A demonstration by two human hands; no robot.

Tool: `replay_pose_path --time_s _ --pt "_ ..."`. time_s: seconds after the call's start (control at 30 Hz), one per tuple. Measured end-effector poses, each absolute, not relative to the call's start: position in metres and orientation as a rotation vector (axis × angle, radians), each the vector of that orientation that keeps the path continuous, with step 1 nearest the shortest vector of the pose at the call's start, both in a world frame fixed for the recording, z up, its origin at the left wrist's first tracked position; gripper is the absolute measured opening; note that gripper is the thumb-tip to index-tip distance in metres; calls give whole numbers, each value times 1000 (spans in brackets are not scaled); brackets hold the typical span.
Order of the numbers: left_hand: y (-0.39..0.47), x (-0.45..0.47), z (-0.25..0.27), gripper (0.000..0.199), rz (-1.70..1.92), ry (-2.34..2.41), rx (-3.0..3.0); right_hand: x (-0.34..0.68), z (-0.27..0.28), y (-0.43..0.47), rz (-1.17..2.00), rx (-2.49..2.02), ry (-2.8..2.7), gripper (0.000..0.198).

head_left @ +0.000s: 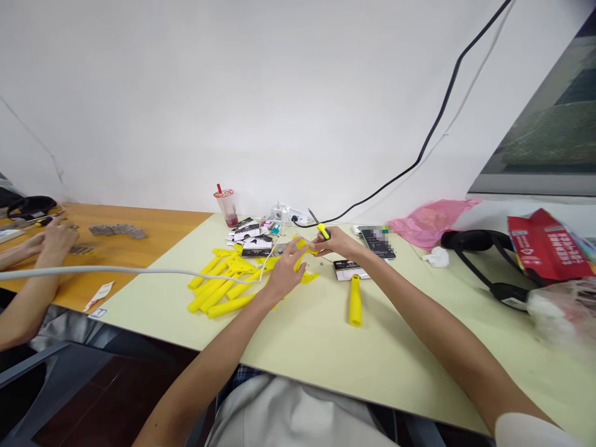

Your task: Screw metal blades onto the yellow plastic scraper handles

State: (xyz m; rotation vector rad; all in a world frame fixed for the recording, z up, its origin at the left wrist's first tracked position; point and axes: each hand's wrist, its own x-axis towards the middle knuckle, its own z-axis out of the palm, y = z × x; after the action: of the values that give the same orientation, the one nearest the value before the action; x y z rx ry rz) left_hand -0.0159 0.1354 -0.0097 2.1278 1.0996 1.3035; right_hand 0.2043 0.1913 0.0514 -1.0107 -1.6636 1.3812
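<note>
L hand [285,270] grips 1 yellow part [302,246] above mid worktop [307,347], prob. to steady it; R hand [338,242] holds 1 screwdriver [323,231] tip-up beside it, prob. to keep fingers free. Yellow pieces [218,289] heap L, prob. for easy reach: 5+, overlap hides exact no. 1 yellow handle [355,301] lies near R.

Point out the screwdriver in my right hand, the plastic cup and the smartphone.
Screwdriver [323,230], head view: on its yellow handle.
Plastic cup [226,206], head view: on its side wall.
Smartphone [377,243], head view: on its dark screen.
</note>
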Motion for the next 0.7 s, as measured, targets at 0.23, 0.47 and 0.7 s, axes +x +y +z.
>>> replay_pose_path --time_s 0.23,0.47,0.7 --pt "135 -14 -9 41 1279 1105 2066 203 53 191 1388 -991 -1644 58" --pt "130 -13 -5 39 1228 1158 2072 200 56 188 1395 -987 -1644 61" --pt "132 -14 -5 37 1222 1179 2057 202 61 187 1390 -971 -1676 57"
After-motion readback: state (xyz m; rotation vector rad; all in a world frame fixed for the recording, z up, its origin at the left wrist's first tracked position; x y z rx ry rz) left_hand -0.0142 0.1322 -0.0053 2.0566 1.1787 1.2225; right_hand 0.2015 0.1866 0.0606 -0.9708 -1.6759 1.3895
